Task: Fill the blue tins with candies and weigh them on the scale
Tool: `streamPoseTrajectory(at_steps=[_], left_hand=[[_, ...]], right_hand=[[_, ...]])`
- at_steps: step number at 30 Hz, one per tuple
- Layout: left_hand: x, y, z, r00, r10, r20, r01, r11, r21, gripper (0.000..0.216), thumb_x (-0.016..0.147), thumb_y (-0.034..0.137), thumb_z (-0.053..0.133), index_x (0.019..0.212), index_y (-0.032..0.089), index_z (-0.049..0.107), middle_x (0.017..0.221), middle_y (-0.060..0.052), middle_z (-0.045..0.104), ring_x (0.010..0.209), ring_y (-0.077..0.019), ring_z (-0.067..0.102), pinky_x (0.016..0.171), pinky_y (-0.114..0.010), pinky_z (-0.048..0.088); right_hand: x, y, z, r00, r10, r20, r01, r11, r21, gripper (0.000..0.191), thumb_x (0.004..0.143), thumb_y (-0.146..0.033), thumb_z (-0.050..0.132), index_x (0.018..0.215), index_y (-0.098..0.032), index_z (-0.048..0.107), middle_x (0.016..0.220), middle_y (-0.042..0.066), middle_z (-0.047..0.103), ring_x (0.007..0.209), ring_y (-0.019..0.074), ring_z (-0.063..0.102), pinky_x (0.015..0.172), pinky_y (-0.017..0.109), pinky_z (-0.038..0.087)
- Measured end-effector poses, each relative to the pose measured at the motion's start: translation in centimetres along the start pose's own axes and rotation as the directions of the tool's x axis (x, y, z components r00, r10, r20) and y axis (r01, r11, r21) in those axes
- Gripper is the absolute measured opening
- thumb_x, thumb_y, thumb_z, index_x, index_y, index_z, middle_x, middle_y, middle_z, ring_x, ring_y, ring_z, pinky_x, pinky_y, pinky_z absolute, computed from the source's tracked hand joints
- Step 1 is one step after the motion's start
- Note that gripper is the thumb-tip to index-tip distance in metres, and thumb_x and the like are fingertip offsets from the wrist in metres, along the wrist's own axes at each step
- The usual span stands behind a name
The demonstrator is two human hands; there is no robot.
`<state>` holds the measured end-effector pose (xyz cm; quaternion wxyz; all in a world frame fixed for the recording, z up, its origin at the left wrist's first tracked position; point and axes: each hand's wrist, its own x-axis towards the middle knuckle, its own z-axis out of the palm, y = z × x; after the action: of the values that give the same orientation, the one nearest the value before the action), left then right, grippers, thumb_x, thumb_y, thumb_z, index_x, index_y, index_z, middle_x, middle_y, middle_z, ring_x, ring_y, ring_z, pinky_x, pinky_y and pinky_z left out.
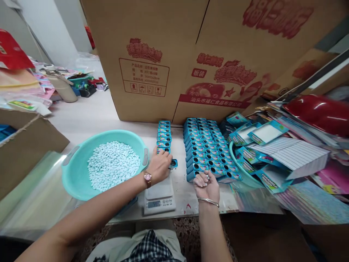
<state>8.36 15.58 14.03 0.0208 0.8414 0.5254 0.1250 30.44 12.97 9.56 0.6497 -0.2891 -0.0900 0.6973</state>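
Observation:
My left hand [159, 165] is closed on a small blue box [173, 163] at the near end of a single row of blue boxes [164, 136], just above a small white scale [159, 198]. My right hand [205, 185] lies palm up with its fingers curled, right at the front of a block of several rows of blue boxes [208, 145]; something small and pale seems to sit at its fingertips, too small to name. A teal basin [73, 174] holding a heap of pale blue tablets [111, 165] stands left of my left hand.
Large cardboard cartons [191, 58] wall off the back of the table. A second teal basin [240, 171] with flat blue box blanks sits at the right under stacked printed cards [294, 153]. An open carton [24, 145] and clear film [35, 196] lie left. A bottle [64, 87] stands at back left.

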Motion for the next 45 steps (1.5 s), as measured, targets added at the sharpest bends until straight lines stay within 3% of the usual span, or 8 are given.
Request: streamPoseTrajectory(at_steps=[13,17,21,25,31,37,41,45], left_hand=[[5.7,2.9,4.6,0.998,0.037,0.049,-0.036,0.999,-0.039,0.027,0.072,0.017,0.065,0.098,0.012,0.063,0.098,-0.016,0.067,0.103,-0.0327,0.058,0.113,-0.062,0.019],[5.3,3.0,3.8,0.999,-0.004,0.047,0.006,0.999,-0.045,0.041,0.07,0.021,0.074,0.108,0.011,0.062,0.108,-0.018,0.066,0.111,-0.0354,0.056,0.113,-0.062,0.021],[0.8,1.5,-1.3,0.998,-0.051,-0.031,0.048,0.996,-0.079,0.074,0.076,0.042,0.072,0.137,0.013,0.042,0.138,-0.018,0.05,0.132,-0.0364,0.042,0.115,-0.059,0.024],[-9.1,-1.4,-4.8,0.986,-0.121,-0.119,0.095,0.975,-0.202,0.058,0.089,0.042,0.058,0.141,0.023,0.038,0.135,-0.011,0.054,0.121,-0.0282,0.052,0.101,-0.044,0.046],[-21.5,-2.2,0.1,0.981,-0.154,-0.121,0.153,0.988,-0.02,0.06,0.09,0.036,0.058,0.144,0.02,0.039,0.133,-0.013,0.057,0.12,-0.0296,0.055,0.099,-0.042,0.048],[-22.6,-1.5,4.0,0.945,-0.264,-0.191,0.259,0.964,-0.053,0.064,0.094,0.023,0.046,0.153,0.022,0.023,0.142,-0.016,0.049,0.122,-0.0303,0.054,0.098,-0.046,0.05],[-22.6,-1.2,2.8,0.936,-0.293,-0.192,0.257,0.947,-0.193,0.063,0.094,0.02,0.043,0.153,0.024,0.021,0.128,-0.014,0.059,0.111,-0.0268,0.061,0.091,-0.041,0.054],[-20.8,-0.1,0.6,0.926,-0.3,-0.229,0.212,0.915,-0.342,0.067,0.093,0.02,0.048,0.154,0.026,0.02,0.131,-0.012,0.058,0.117,-0.0265,0.058,0.097,-0.042,0.052]], right_hand=[[-0.9,-0.9,-0.1,1.0,-0.022,0.01,0.022,0.999,0.046,0.023,0.074,-0.018,0.07,0.071,-0.019,0.047,0.048,-0.011,0.039,0.037,0.0035,0.036,0.036,0.016,0.033],[-0.9,-0.9,-0.2,0.999,-0.015,0.037,0.015,1.0,0.007,0.024,0.075,-0.02,0.071,0.073,-0.02,0.046,0.048,-0.011,0.04,0.038,0.0032,0.037,0.037,0.015,0.032],[-1.3,-1.8,-0.5,1.0,-0.013,0.0,0.013,0.997,0.074,0.021,0.077,-0.018,0.068,0.074,-0.019,0.047,0.049,-0.011,0.04,0.038,0.0034,0.037,0.037,0.015,0.033],[-1.7,-2.8,-1.7,0.997,-0.039,-0.063,0.047,0.989,0.142,0.016,0.08,-0.017,0.063,0.076,-0.019,0.048,0.049,-0.011,0.04,0.037,0.0043,0.037,0.035,0.016,0.031],[-1.0,-0.5,-1.1,0.993,0.044,-0.108,-0.029,0.99,0.138,0.016,0.083,-0.02,0.06,0.072,-0.019,0.049,0.048,-0.011,0.039,0.035,0.0044,0.034,0.033,0.016,0.029],[-2.6,6.8,2.6,0.946,0.318,-0.06,-0.311,0.945,0.107,0.016,0.082,-0.022,0.064,0.073,-0.017,0.052,0.048,-0.011,0.039,0.033,0.0024,0.03,0.031,0.015,0.021],[-4.2,10.6,2.4,0.863,0.505,-0.005,-0.502,0.86,0.085,0.019,0.08,-0.026,0.068,0.073,-0.017,0.052,0.047,-0.012,0.037,0.032,0.0022,0.028,0.032,0.014,0.02],[-3.9,9.5,1.0,0.889,0.454,-0.057,-0.448,0.889,0.091,0.023,0.08,-0.026,0.068,0.07,-0.018,0.049,0.046,-0.012,0.037,0.033,0.0027,0.03,0.034,0.014,0.022]])
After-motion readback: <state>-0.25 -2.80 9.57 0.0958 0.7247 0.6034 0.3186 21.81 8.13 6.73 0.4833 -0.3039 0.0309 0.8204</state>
